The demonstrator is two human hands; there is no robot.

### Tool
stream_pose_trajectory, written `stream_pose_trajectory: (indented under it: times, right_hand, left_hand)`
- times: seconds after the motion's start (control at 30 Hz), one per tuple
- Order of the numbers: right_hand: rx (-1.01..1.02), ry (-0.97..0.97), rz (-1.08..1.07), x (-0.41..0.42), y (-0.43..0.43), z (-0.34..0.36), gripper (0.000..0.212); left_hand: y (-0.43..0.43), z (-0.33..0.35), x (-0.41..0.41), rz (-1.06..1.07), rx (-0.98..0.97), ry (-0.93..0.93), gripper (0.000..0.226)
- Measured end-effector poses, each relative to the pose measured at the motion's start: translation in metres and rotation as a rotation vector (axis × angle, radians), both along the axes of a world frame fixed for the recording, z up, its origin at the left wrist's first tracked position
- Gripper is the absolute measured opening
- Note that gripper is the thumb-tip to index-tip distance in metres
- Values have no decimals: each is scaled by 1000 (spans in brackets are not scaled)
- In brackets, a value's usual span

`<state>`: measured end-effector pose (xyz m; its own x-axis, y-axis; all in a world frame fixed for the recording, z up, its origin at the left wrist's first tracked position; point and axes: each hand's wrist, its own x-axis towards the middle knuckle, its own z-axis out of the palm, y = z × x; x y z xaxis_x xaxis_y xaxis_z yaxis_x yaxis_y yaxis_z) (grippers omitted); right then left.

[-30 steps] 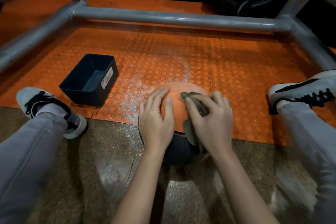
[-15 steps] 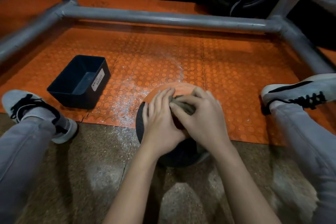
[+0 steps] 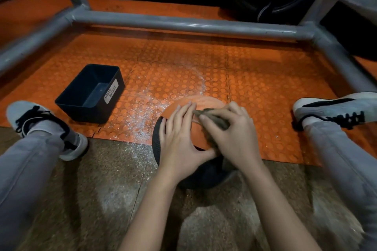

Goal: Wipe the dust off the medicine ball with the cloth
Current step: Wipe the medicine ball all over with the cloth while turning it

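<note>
White label [image 3: 111, 94] on black bin [image 3: 89, 92] near side: handwritten "WASTE BASKET". No other readable text.

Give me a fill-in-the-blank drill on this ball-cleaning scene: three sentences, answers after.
1. The right hand holds a grey ____ against the medicine ball.
2. The black bin left of the ball bears a label reading "Waste ____".
3. White dust lies scattered on the ____ studded mat.
Missing words: cloth; basket; orange.
</note>
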<state>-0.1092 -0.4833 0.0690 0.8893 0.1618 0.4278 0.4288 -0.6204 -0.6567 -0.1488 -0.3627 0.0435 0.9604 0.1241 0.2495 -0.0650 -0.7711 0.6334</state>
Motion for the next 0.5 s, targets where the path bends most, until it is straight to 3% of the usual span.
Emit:
stream_pose_trajectory:
  times: [0.13, 0.2, 0.3, 0.4, 0.5]
  right_hand:
    - [275, 312, -119, 45, -26, -6, 16]
    - [304, 403, -150, 54, -31, -10, 19]
    - [248, 289, -177, 35, -18, -9, 14]
    - [60, 83, -48, 8, 1, 1, 13]
    - [84, 155, 23, 20, -3, 5, 13]
  left_hand:
    - [-5, 3, -7, 17, 26, 1, 111]
    - [-7, 3, -8, 24, 34, 13, 110]
    - [-6, 3, -5, 48, 19, 8, 110]
    - [1, 4, -4, 53, -95, 2, 101]
    - [11, 2, -6, -5, -241, -21, 75]
